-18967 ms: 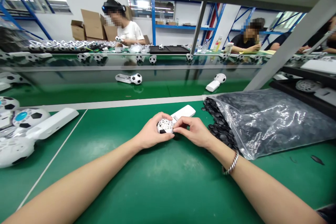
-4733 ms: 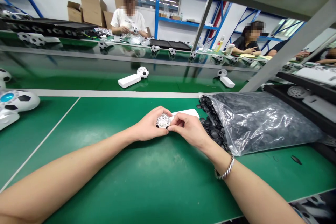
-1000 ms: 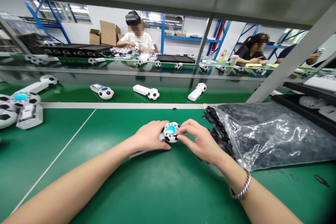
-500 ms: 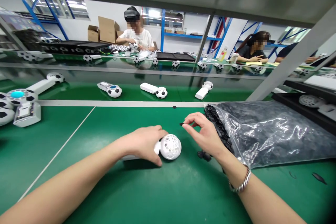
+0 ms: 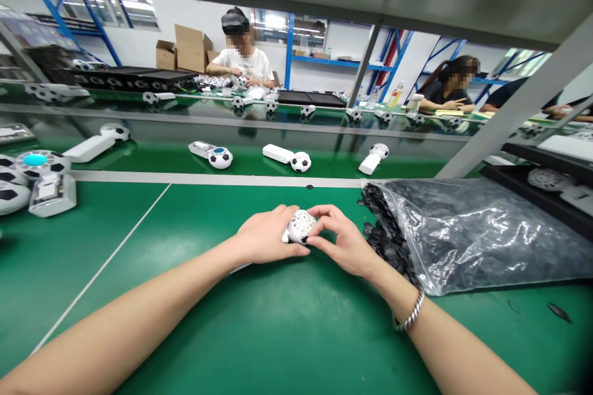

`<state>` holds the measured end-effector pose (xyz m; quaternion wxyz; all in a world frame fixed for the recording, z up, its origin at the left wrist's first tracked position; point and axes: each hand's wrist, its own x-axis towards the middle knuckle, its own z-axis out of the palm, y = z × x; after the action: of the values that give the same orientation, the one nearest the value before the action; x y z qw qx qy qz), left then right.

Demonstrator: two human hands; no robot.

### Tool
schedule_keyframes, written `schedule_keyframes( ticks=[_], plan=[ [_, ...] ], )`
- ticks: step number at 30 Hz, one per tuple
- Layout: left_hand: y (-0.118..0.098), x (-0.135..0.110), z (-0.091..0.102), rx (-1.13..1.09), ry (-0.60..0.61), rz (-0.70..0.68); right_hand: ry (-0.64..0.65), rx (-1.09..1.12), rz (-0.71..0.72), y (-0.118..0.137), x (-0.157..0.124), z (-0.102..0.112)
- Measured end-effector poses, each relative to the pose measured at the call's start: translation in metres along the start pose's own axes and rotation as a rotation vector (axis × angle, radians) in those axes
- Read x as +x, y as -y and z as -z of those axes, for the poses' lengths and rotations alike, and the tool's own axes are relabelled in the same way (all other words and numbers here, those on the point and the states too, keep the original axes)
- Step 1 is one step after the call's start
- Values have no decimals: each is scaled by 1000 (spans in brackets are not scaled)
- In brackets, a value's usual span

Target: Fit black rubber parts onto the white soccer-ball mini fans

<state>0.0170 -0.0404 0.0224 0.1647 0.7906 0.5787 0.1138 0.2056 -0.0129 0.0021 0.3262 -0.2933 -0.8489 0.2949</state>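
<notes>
The left hand point(image 5: 269, 236) is closed, its palm and fingers wrapped over a white lattice ball housing point(image 5: 301, 226) and a white handle point(image 5: 290, 237) that runs beneath the palm. The right hand point(image 5: 340, 241) is curved, with its fingertips point(image 5: 311, 236) pressed against the housing from the opposite side, so the assembly is held between both hands, just above the green counter point(image 5: 139, 247) (whether it touches the surface cannot be determined from this view). A metal bracelet point(image 5: 410, 315) encircles the right wrist. A clear plastic bag of black pieces point(image 5: 467, 234) lies to the right of the right hand, with loose black discs point(image 5: 382, 228) spilled at its open end. Finished soccer-ball units point(image 5: 300, 162) rest on a green belt point(image 5: 157, 166) beyond the counter's far edge. Further units point(image 5: 41, 162) sit at the left of the counter. A co-worker in a white T-shirt point(image 5: 241, 65) handles a similar ball at a far bench.
</notes>
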Motion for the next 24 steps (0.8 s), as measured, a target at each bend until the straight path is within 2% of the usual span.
schedule_keyframes(
  ticks=[5, 12, 19, 21, 24],
  plan=[
    [1, 0, -4, 18, -43, 6, -35, 68, -32, -3, 1, -4],
    [2, 0, -5, -10, -57, 20, 45, 373, -193, -16, 4, -8],
    [-4, -2, -5, 52, -82, 53, 33, 352, -218, -16, 5, -6],
    [-6, -3, -5, 74, -96, 42, 89, 289, -214, -21, 14, -2],
    [-4, -2, -7, 74, -79, 14, 139, -157, -240, -36, 41, 4]
  ],
)
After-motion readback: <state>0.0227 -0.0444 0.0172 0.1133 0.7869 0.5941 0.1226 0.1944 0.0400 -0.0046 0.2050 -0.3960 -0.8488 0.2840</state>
